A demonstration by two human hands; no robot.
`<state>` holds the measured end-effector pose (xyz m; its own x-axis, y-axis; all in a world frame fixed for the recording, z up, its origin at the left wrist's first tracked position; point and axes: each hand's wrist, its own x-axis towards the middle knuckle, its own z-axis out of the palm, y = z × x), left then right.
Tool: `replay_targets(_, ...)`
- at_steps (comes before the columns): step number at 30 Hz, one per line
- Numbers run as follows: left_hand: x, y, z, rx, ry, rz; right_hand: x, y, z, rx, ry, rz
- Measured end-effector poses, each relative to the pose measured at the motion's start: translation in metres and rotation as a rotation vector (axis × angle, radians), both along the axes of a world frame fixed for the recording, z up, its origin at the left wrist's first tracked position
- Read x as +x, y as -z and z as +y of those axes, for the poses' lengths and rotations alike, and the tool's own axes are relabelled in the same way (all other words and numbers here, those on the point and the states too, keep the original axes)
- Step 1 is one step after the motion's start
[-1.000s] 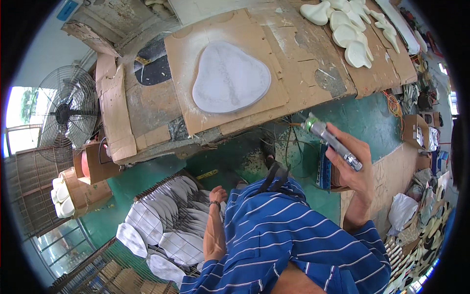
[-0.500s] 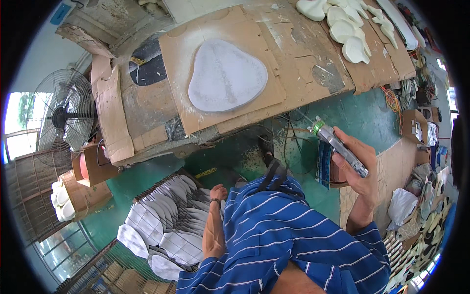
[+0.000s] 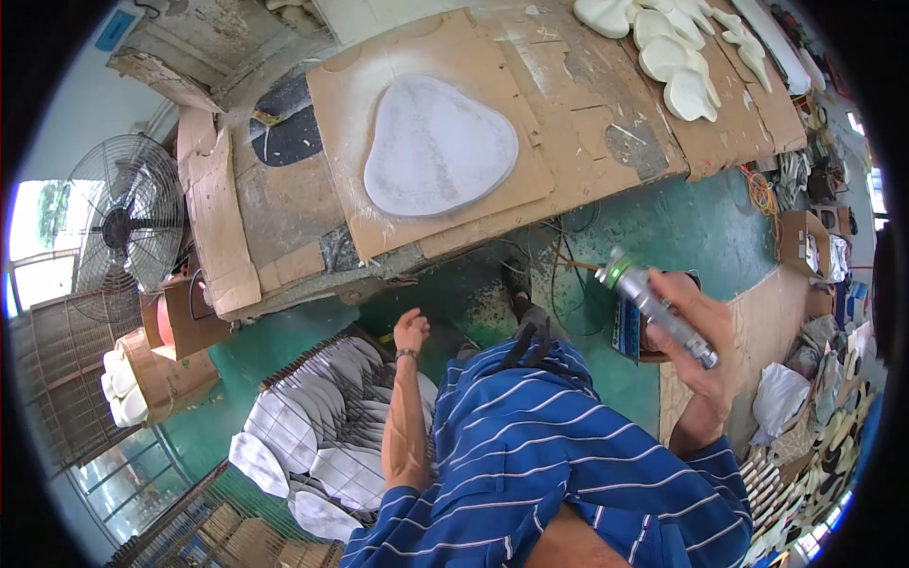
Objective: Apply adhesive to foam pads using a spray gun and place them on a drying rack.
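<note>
A grey spray gun (image 3: 658, 310) with a green ring near its tip is gripped in my right hand (image 3: 696, 327), away from the table's near edge. My left hand (image 3: 411, 331) is above the wire rack, its fingers loosely curled but apart, and I see nothing in it. On a cardboard sheet (image 3: 341, 123) on the table lies a rounded, three-cornered white pad (image 3: 440, 147) with greyish patches. Below my left forearm, several similar white-grey pads (image 3: 284, 417) stand and lean on the wire rack (image 3: 275, 383).
Cream-coloured moulded pieces (image 3: 668, 62) lie at the table's far right. A large fan (image 3: 118, 227) stands at the left, near a cardboard box (image 3: 175, 383) with white pieces. Hoses and cords (image 3: 568, 251) hang under the table edge. A blue box (image 3: 627, 327) is beyond my right hand.
My left hand has risen toward the table, and its fingers have loosened. My right hand with the spray gun has shifted slightly down, and the gun's body has turned a little. The pad has stayed put.
</note>
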<state>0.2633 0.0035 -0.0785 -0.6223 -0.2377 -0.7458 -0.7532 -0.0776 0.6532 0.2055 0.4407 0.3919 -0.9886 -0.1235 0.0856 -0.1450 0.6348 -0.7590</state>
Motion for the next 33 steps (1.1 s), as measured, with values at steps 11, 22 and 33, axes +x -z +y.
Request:
replay_targets(11,-0.133,-0.015,0.041,-0.081,-0.205,0.546,0.007,0.001,0.008,0.095,0.103,-0.025)
replay_targets(22,-0.244,-0.066,0.068,-0.991,-0.013,0.271,0.003,0.007,0.017,-0.039,-0.026,-0.042)
replay_targets(33,-0.264,-0.042,0.069,-0.201,-0.547,0.383,-0.02,0.029,0.031,-0.137,-0.11,-0.068)
